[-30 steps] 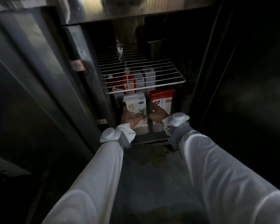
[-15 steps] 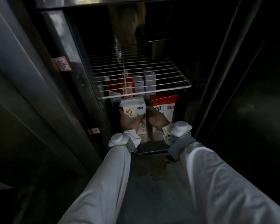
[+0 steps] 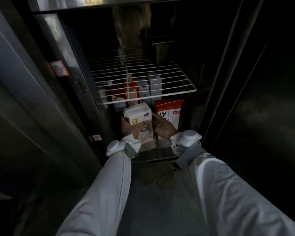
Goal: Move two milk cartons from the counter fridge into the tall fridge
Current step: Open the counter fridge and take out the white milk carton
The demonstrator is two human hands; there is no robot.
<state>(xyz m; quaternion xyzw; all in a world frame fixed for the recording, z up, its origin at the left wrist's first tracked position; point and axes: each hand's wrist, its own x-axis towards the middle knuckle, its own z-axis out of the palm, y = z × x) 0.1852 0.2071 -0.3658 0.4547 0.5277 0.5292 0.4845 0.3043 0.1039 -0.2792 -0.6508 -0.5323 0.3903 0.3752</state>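
Fridge [image 3: 75, 68] interior: left hand [image 3: 131, 127] grips "纯"-marked white carton [image 3: 140, 120]

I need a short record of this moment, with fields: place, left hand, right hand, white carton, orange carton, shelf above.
place: open fridge, bottom level, dim light
left hand: gripping the white carton's left side
right hand: at the white carton's right edge, between the two cartons; grip unclear
white carton: tilted, near the front edge
orange carton: upright, right of the white carton
wire shelf: bare in front; more cartons show beneath it, behind
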